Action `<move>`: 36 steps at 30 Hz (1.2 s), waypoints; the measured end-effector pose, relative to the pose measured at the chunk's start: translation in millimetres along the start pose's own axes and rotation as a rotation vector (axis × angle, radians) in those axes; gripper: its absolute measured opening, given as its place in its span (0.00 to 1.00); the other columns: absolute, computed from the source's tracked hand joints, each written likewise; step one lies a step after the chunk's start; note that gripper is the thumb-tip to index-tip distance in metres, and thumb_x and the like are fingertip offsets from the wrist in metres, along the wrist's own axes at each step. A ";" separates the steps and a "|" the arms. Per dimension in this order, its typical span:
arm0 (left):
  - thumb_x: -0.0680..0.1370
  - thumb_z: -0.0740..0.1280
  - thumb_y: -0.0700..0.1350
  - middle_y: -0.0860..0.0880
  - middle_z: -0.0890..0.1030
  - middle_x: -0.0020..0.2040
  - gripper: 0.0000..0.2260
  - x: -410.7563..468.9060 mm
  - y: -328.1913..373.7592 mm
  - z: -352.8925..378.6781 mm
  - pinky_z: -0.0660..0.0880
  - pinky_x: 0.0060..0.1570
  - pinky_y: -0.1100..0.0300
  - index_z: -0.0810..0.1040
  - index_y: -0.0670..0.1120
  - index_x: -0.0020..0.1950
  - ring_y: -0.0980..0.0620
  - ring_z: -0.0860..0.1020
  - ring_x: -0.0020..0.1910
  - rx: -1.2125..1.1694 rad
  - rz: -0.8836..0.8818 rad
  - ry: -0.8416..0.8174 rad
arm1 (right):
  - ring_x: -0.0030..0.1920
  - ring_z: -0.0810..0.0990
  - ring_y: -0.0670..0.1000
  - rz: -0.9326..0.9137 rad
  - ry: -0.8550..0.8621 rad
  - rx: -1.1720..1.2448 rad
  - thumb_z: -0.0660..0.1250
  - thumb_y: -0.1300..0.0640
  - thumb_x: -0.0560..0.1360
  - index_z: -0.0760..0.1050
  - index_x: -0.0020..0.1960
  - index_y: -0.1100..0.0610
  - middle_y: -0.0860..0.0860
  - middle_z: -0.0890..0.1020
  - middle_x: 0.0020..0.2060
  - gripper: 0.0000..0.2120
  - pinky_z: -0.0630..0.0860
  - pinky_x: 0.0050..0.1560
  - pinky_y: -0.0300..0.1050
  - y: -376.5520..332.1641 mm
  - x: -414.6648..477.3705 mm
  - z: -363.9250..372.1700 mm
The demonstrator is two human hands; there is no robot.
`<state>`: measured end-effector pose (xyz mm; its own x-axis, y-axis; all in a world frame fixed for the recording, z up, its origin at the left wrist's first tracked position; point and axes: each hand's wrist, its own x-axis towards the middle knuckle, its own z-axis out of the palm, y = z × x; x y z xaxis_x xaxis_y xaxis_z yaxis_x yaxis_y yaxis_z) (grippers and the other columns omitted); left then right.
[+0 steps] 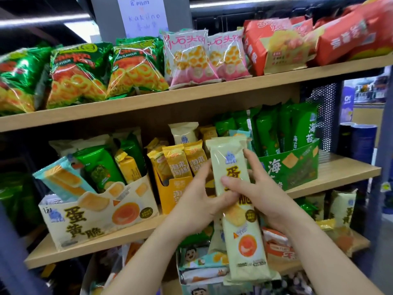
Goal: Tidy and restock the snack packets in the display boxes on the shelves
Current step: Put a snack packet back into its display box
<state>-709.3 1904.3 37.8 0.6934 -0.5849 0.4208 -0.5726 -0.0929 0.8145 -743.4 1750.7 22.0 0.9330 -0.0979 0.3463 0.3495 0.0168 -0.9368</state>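
Both hands clamped on one cream packet [241,222]: left hand [196,196] grips its left edge, right hand [258,189] pinches it, thumb across the front, fingers behind. The packet hangs right of the cream display box [100,211], near-upright, top leaning slightly toward it.

Its print matches that box, so it likely goes there. The box already holds a teal packet [61,179] and a green packet [100,167]; I'd pull those first, then slide this one in upright, label forward, without crushing it.

Pose: both forearms rise from below, wrists close, palms facing each other across the packet.

Orange box [170,194] sits just right of the cream box, behind the hands; green box [295,167] further right.
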 end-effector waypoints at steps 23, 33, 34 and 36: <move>0.77 0.64 0.54 0.48 0.76 0.63 0.20 106.4 4.4 -90.2 0.76 0.57 0.55 0.72 0.55 0.69 0.50 0.76 0.57 0.583 -0.363 0.252 | 0.55 0.82 0.43 0.012 0.061 -0.095 0.83 0.48 0.61 0.49 0.76 0.32 0.41 0.79 0.61 0.56 0.80 0.55 0.51 17.9 34.6 -6.2; 0.75 0.68 0.58 0.55 0.76 0.65 0.25 72.8 -18.1 -109.7 0.76 0.60 0.54 0.70 0.56 0.72 0.56 0.76 0.61 0.466 -0.139 0.204 | 0.53 0.82 0.41 -0.067 0.181 -0.026 0.79 0.56 0.67 0.62 0.70 0.36 0.39 0.80 0.55 0.40 0.81 0.48 0.41 27.8 37.9 14.4; 0.74 0.70 0.59 0.56 0.76 0.65 0.28 67.6 -18.9 -111.7 0.77 0.59 0.54 0.69 0.58 0.72 0.56 0.76 0.60 0.502 -0.153 0.135 | 0.52 0.82 0.40 -0.075 0.195 -0.017 0.78 0.56 0.67 0.62 0.67 0.34 0.39 0.80 0.54 0.38 0.81 0.45 0.39 27.7 38.4 17.2; 0.72 0.73 0.56 0.56 0.75 0.59 0.27 56.8 -21.5 -109.0 0.80 0.50 0.56 0.70 0.60 0.70 0.56 0.78 0.54 0.705 -0.143 0.041 | 0.51 0.82 0.41 -0.097 0.219 -0.013 0.78 0.56 0.67 0.62 0.64 0.32 0.40 0.81 0.54 0.37 0.81 0.44 0.39 26.0 40.0 22.9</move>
<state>-610.0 1960.9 87.7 0.7909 -0.4984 0.3551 -0.6111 -0.6729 0.4169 -695.1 1770.0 12.6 0.8539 -0.3121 0.4166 0.4337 -0.0160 -0.9009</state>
